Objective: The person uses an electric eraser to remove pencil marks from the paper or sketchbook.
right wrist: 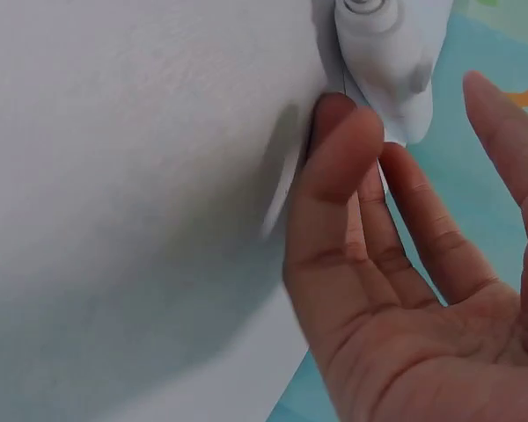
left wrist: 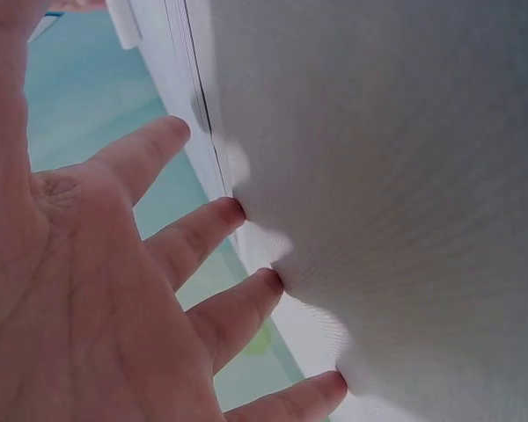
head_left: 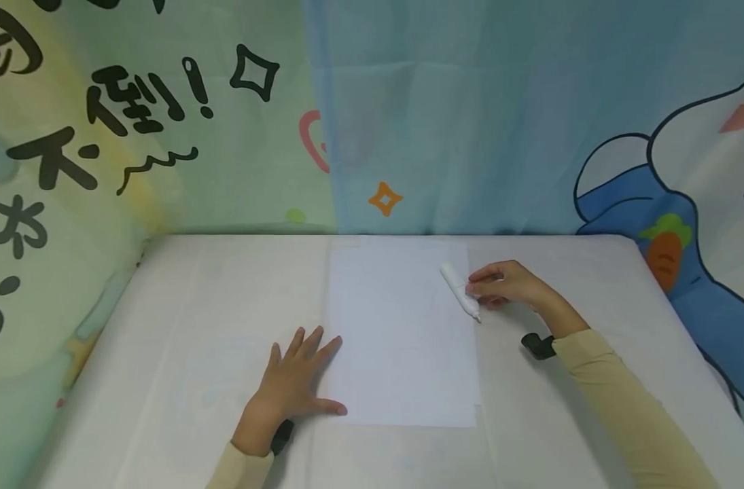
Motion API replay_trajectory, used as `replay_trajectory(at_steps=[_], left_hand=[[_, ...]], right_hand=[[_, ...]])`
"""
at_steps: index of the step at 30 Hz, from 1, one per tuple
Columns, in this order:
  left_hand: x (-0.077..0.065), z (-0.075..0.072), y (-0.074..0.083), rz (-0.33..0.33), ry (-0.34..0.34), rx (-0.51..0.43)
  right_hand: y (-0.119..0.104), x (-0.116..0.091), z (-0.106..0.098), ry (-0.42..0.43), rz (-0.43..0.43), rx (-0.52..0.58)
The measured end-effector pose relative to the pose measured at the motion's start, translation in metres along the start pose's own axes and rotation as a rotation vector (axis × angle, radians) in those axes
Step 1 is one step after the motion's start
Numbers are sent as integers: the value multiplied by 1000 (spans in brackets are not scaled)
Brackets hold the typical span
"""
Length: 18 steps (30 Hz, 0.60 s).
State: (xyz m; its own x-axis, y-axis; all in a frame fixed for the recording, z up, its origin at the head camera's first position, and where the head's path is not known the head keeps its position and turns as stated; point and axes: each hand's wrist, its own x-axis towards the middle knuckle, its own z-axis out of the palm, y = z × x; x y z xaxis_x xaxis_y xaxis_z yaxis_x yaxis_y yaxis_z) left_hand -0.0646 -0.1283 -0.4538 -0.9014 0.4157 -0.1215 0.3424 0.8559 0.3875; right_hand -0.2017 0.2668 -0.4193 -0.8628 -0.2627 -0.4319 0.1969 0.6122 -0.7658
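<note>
A white sheet of paper [head_left: 402, 339] lies flat on the white-covered table. My left hand [head_left: 298, 380] has its fingers spread at the left edge of the sheet, index fingertip and thumb tip at the paper. In the left wrist view its fingertips [left wrist: 268, 280] press against the white surface. Across the sheet's right edge lies a white pen-shaped tube [head_left: 458, 291] with a narrow tip pointing toward the near right. Loosely bent, the fingers of my right hand [head_left: 506, 284] are right beside the tube. The right wrist view shows fingertips just below the tube [right wrist: 383, 61], not wrapped round it.
The white table cover [head_left: 225, 292] extends to both sides of the paper. Behind the table hangs a printed curtain [head_left: 445, 136] close along the far edge. Dark wrist cameras show under both wrists, the right one [head_left: 538, 346] just above the table.
</note>
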Motion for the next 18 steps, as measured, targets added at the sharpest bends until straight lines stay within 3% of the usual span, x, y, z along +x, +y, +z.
replay_trajectory(at_steps=[18], left_hand=[[0, -2, 2, -21, -31, -7]], right_hand=[[-3, 8, 8, 64, 67, -99]])
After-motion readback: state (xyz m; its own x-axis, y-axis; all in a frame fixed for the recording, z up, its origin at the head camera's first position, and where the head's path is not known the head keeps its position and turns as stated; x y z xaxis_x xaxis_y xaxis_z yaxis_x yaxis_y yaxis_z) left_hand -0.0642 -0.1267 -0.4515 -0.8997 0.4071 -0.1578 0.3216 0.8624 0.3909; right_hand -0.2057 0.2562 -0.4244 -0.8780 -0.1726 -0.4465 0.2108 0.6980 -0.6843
